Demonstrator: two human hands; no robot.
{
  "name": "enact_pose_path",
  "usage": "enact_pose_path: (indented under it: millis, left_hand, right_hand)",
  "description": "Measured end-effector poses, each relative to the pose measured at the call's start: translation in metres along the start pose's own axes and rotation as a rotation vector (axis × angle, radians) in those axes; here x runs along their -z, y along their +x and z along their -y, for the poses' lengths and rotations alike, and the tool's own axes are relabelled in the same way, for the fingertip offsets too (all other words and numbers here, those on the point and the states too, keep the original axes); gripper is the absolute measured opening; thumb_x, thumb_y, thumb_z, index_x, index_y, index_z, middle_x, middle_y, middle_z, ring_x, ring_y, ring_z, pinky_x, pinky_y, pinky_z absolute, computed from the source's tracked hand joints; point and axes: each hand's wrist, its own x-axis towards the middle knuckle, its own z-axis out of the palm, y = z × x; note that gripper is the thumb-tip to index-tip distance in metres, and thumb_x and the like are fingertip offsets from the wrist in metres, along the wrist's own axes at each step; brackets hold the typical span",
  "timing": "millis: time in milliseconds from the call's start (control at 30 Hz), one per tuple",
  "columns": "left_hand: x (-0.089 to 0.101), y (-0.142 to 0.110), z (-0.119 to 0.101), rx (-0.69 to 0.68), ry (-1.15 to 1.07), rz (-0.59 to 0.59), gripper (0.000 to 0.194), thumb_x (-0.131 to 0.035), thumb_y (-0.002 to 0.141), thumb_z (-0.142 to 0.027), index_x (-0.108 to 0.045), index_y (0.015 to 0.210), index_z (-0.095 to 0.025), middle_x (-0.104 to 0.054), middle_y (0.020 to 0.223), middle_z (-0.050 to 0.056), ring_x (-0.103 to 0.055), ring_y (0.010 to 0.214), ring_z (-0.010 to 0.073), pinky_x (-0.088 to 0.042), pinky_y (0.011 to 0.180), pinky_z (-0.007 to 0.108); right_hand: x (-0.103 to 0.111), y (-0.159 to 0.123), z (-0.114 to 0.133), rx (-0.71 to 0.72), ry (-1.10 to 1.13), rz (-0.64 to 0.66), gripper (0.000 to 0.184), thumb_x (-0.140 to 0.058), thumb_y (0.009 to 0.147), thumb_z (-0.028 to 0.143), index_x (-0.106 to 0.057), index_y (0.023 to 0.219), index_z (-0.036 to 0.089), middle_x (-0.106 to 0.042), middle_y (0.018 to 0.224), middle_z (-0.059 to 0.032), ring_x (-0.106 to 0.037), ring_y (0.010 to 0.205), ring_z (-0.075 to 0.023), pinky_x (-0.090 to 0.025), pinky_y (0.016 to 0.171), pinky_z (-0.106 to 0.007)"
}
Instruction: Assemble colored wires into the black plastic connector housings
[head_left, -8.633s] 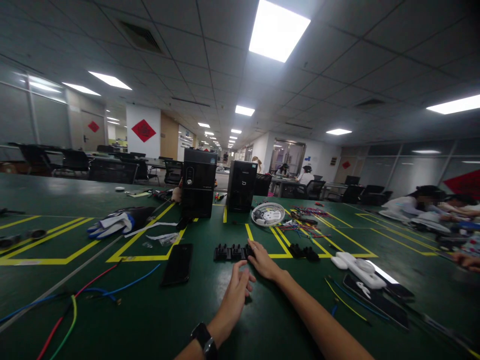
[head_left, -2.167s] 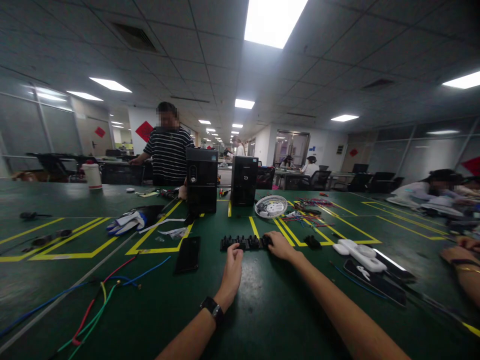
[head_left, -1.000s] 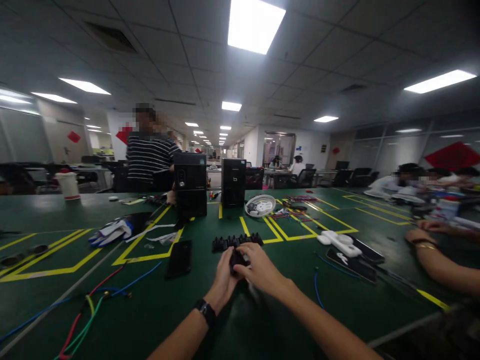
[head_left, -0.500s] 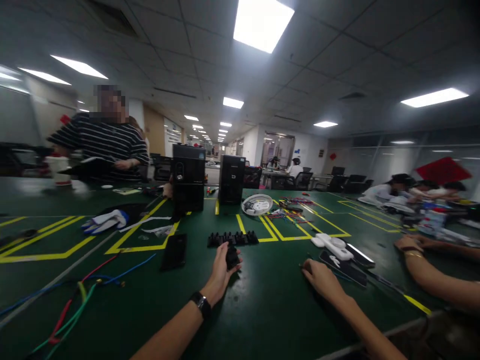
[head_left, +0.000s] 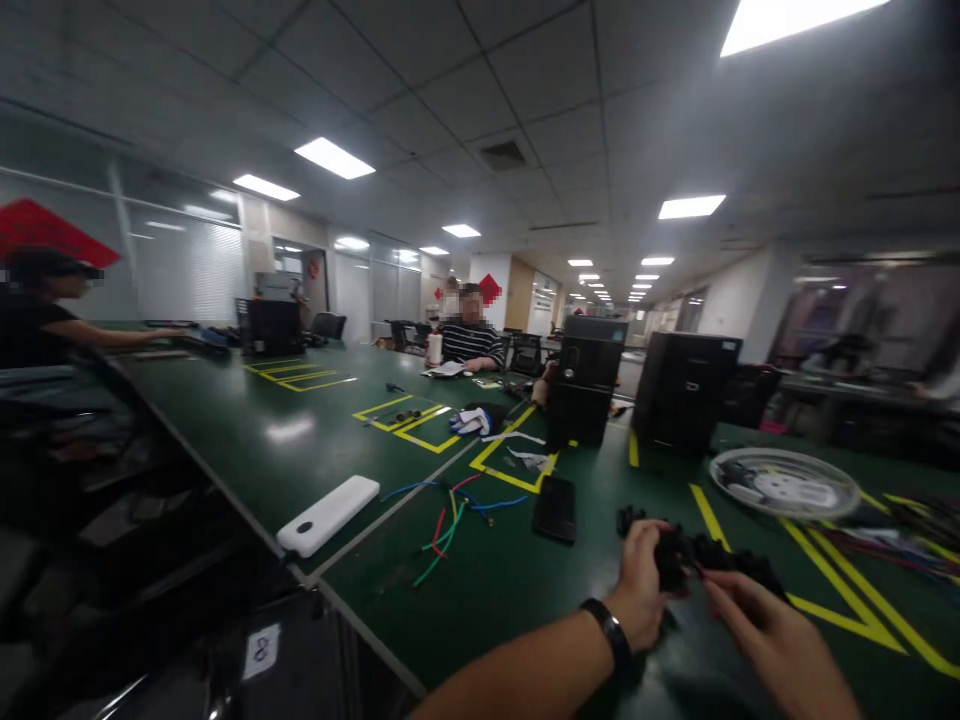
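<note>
My left hand, with a dark band on its wrist, is closed around a small black part whose kind I cannot make out. My right hand meets it from the right, thumb and fingers pinched together at the part's edge. Whatever lies in that pinch is too small and blurred to name. Just behind both hands, a row of black knobbly pieces lies on the green table, partly covered by my fingers. To the left of my left hand a black phone-like slab lies flat.
Two black computer-like boxes stand beyond my hands. A round whitish tray lies to the right, near loose wires. Coloured cables, a white oblong device and gloves lie leftward. A person in stripes sits across the table.
The view has swung left. My right hand has left its place on the table beside the white devices and come to the black part in my left hand, which stays closed on it.
</note>
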Motion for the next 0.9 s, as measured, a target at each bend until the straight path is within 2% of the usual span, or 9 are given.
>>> enact_pose_path:
  millis: [100, 200, 367, 500, 700, 900]
  left_hand:
    - [0.006, -0.003, -0.010, -0.050, 0.022, 0.006, 0.031, -0.053, 0.074, -0.043, -0.058, 0.096, -0.021, -0.058, 0.084, 0.003, -0.055, 0.068, 0.0145, -0.042, 0.053, 0.023]
    - [0.005, -0.002, -0.009, -0.008, -0.020, 0.037, 0.030, -0.058, 0.073, -0.043, -0.059, 0.092, -0.019, -0.058, 0.081, 0.001, -0.054, 0.065, 0.0129, -0.042, 0.055, 0.023]
    - [0.004, -0.003, -0.011, -0.002, -0.112, -0.041, 0.039, -0.061, 0.073, -0.050, -0.060, 0.090, -0.015, -0.060, 0.075, 0.001, -0.052, 0.060, 0.0097, -0.042, 0.060, 0.023]
    - [0.005, -0.003, -0.018, -0.019, -0.062, -0.110, 0.044, -0.059, 0.073, -0.055, -0.060, 0.090, -0.014, -0.062, 0.075, 0.002, -0.057, 0.066, 0.0127, -0.042, 0.059, 0.024]
    - [0.004, -0.005, -0.015, -0.028, -0.012, -0.090, 0.040, -0.059, 0.074, -0.051, -0.058, 0.093, -0.015, -0.063, 0.078, 0.003, -0.060, 0.071, 0.0148, -0.044, 0.064, 0.026]
    - [0.007, -0.007, -0.012, -0.107, 0.113, -0.092, 0.038, -0.057, 0.074, -0.051, -0.060, 0.090, -0.017, -0.062, 0.082, 0.001, -0.058, 0.074, 0.0142, -0.043, 0.064, 0.024]
  right_hand:
    - [-0.007, 0.002, 0.022, 0.009, 0.132, 0.070, 0.032, -0.053, 0.081, 0.047, -0.065, 0.097, 0.023, -0.070, 0.077, -0.0050, -0.066, 0.075, -0.0241, -0.052, 0.066, -0.032]
    - [-0.010, 0.007, 0.040, -0.011, 0.241, -0.027, 0.033, -0.056, 0.080, 0.044, -0.062, 0.100, 0.019, -0.071, 0.075, -0.0045, -0.067, 0.073, -0.0221, -0.051, 0.067, -0.030]
    - [-0.024, 0.015, 0.058, -0.005, 0.439, -0.125, 0.028, -0.058, 0.080, 0.041, -0.064, 0.089, 0.015, -0.070, 0.073, -0.0063, -0.067, 0.068, -0.0201, -0.052, 0.064, -0.029]
    - [-0.031, 0.006, 0.060, -0.011, 0.396, -0.150, 0.024, -0.058, 0.081, 0.038, -0.067, 0.087, 0.016, -0.070, 0.075, -0.0055, -0.066, 0.066, -0.0193, -0.052, 0.063, -0.029]
    - [-0.029, 0.000, 0.056, 0.001, 0.344, -0.140, 0.022, -0.056, 0.082, 0.035, -0.067, 0.087, 0.016, -0.068, 0.068, -0.0037, -0.063, 0.062, -0.0184, -0.049, 0.060, -0.027]
    - [-0.031, 0.002, 0.055, -0.014, 0.383, -0.128, 0.022, -0.055, 0.082, 0.034, -0.066, 0.083, 0.015, -0.066, 0.066, -0.0036, -0.060, 0.058, -0.0168, -0.044, 0.055, -0.025]
